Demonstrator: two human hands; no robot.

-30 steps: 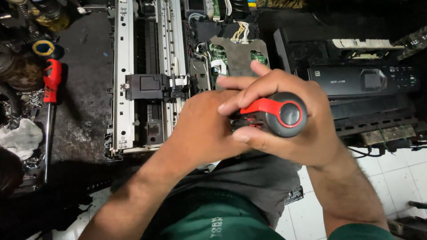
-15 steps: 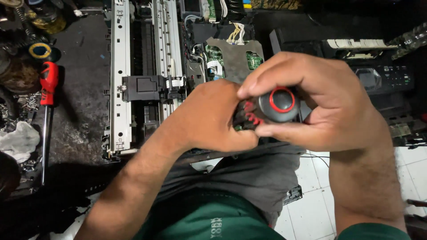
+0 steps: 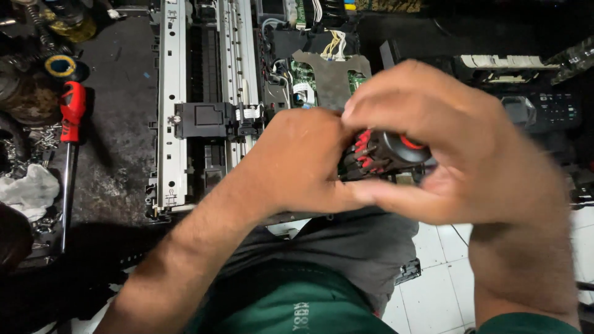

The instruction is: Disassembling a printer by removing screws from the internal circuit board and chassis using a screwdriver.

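Both hands meet over the middle of the scene, closed around a red-and-black screwdriver handle (image 3: pixel 387 154). The right hand (image 3: pixel 461 148) curls over the handle's top end, fingers bent tight around it, thumb running underneath. The left hand (image 3: pixel 303 164) grips the lower, ribbed part from the left, fingers wrapped out of sight — its knuckles face up. The shaft and tip are hidden behind the hands.

Beyond the hands lies an opened printer (image 3: pixel 204 105) with 2 long metal rails, a black carriage (image 3: pixel 207 120) on them, and a green circuit board (image 3: pixel 328 74) further right. At the far left, a second red screwdriver (image 3: pixel 69 148) lies on the dark bench (image 3: pixel 117 93) beside a white rag (image 3: pixel 28 192). A black panel with buttons (image 3: pixel 550 108) sits at the right.
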